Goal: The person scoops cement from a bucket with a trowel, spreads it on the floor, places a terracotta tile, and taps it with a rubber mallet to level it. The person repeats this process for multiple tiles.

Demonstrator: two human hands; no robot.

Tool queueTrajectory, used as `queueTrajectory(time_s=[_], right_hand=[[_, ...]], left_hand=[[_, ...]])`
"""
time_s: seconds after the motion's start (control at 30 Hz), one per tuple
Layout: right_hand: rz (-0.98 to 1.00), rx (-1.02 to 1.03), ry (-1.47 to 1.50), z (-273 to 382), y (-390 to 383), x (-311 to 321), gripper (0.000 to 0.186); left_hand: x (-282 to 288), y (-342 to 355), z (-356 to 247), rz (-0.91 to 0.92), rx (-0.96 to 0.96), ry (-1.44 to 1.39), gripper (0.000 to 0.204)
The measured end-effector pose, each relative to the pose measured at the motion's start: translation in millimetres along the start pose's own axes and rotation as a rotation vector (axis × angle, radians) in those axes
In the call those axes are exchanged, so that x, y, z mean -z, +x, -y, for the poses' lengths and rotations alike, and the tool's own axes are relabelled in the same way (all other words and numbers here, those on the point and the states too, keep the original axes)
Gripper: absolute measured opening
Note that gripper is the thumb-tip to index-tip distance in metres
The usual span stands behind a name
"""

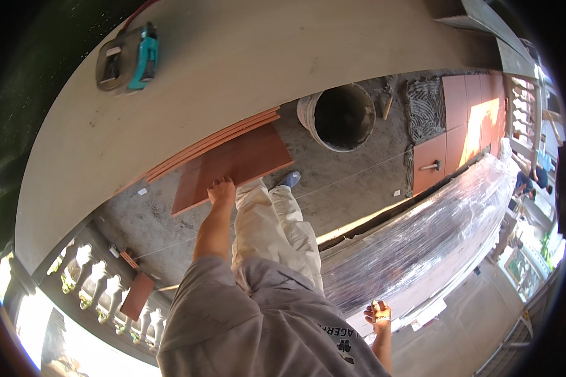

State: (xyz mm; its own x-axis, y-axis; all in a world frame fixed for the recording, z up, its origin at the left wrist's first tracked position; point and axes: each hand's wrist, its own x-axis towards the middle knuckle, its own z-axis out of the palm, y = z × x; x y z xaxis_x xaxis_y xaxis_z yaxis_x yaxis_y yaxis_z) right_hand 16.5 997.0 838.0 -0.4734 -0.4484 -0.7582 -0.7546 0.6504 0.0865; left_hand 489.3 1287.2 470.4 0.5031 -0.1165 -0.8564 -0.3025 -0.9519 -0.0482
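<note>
My left hand (221,191) grips the near edge of a large terracotta tile (245,154), tilted in front of my legs beside a stack of similar tiles (210,137) along the wall's foot. My right hand (378,314) is low at the right, over a long plastic-wrapped load (421,226), its fingers curled on something small that I cannot make out. A bucket (344,117) stands just beyond the held tile, beside a small tool with a wooden handle (387,107).
A teal-and-black power tool (126,58) sits on the wall ledge (233,50). At right are laid tiles (456,100), combed mortar (425,110) and a mallet (430,166). A balustrade (88,279) with a loose tile (137,295) is at lower left. People (534,179) are at far right.
</note>
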Motion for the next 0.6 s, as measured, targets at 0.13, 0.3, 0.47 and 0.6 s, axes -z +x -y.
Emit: queueTrajectory(time_s=[0.13,0.3,0.47,0.6], right_hand=[[0.036,0.029,0.001,-2.0,-4.8,-5.2,0.016],[0.067,0.02,0.023,-12.4,-10.8,-22.5,0.018],[0.088,0.086,0.099,-23.7,-13.2,-59.8,0.013],[0.246,0.319,0.061,-33.0,-29.6,-100.1,0.013]], left_hand=[[-4.9,8.6,6.6,-0.026,-0.013,0.056,0.03],[4.3,24.2,8.1,0.034,-0.012,0.091,0.027],[28.3,27.8,11.6,-0.025,-0.12,0.223,0.026],[64.2,22.5,19.5,-0.021,-0.15,0.274,0.022]])
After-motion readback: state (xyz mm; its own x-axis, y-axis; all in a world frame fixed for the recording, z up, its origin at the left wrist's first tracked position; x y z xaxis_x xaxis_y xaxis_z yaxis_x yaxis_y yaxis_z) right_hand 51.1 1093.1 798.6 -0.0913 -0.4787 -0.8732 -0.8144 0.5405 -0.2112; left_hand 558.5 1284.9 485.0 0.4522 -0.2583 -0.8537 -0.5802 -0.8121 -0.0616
